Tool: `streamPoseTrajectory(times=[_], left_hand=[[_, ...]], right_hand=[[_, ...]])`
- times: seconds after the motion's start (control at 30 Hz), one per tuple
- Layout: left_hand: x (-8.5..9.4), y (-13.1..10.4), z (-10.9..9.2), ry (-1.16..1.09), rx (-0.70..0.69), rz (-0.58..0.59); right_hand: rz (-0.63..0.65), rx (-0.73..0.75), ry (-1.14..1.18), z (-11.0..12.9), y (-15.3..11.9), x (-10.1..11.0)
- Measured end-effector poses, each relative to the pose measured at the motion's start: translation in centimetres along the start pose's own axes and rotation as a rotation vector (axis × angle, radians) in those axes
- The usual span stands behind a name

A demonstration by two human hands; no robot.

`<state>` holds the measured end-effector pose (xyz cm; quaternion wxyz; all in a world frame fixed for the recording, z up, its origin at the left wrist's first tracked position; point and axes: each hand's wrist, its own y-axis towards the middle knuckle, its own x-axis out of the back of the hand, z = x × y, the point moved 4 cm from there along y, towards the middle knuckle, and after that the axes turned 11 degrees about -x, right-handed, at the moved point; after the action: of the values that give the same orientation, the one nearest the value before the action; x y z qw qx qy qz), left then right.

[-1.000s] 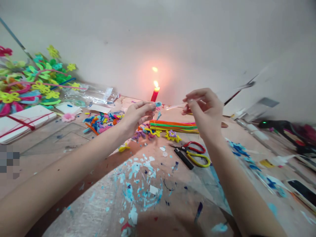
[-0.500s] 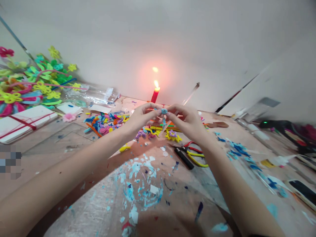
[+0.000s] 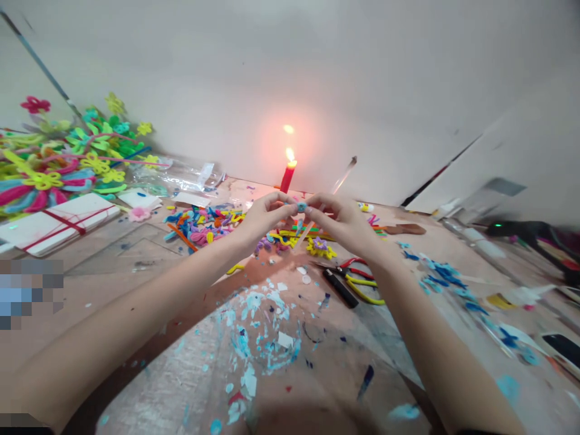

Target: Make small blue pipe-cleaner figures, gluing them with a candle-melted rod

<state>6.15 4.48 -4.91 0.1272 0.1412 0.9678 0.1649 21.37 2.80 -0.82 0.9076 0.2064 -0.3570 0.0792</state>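
Between the fingertips of both hands is a small light-blue piece (image 3: 301,207), too small to name by kind. My left hand (image 3: 267,216) pinches it from one side, thumb and finger closed. On the other side my right hand (image 3: 341,219) pinches it the same way. Just behind the hands stands a lit red candle (image 3: 287,177), its flame above finger height. A clear stick with a dark tip (image 3: 345,175) slants up beside the right hand. Below the fingers lies a yellow and purple pipe-cleaner flower (image 3: 321,247).
Pliers with red and yellow handles (image 3: 362,281) and a black lighter-like stick (image 3: 339,289) lie before the right wrist. Colourful pipe-cleaner bits (image 3: 206,223) and flowers (image 3: 90,145) are at left, a string-wrapped white box (image 3: 63,223) below them. Blue scraps (image 3: 444,275) lie at right.
The camera view has shifted slightly, so the surroundings sit a little further right. Both hands keep their pinch on the light-blue piece over the table, with little visible movement.
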Motion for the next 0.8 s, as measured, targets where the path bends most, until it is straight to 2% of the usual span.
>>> streamPoseTrajectory(times=[0.2,0.4,0.5,0.6,0.8], left_hand=[[0.1,0.0,-0.5,0.101,-0.088,-0.044],[0.0,0.6,-2.8,0.380,-0.315,-0.023],[-0.1,0.9,-3.9,0.438,-0.378,-0.031],[-0.3,1.2,-4.6,0.418,-0.389,-0.034],[-0.3,1.2,-5.0,0.343,-0.309,0.048]], right_hand=[[-0.011,-0.007,0.045,0.0,0.1,-0.2],[-0.024,-0.022,0.171,0.0,0.7,0.2],[-0.051,-0.017,0.224,0.3,1.2,0.6],[-0.072,-0.017,0.278,0.6,1.8,0.8],[-0.095,-0.042,0.380,0.9,2.3,1.0]])
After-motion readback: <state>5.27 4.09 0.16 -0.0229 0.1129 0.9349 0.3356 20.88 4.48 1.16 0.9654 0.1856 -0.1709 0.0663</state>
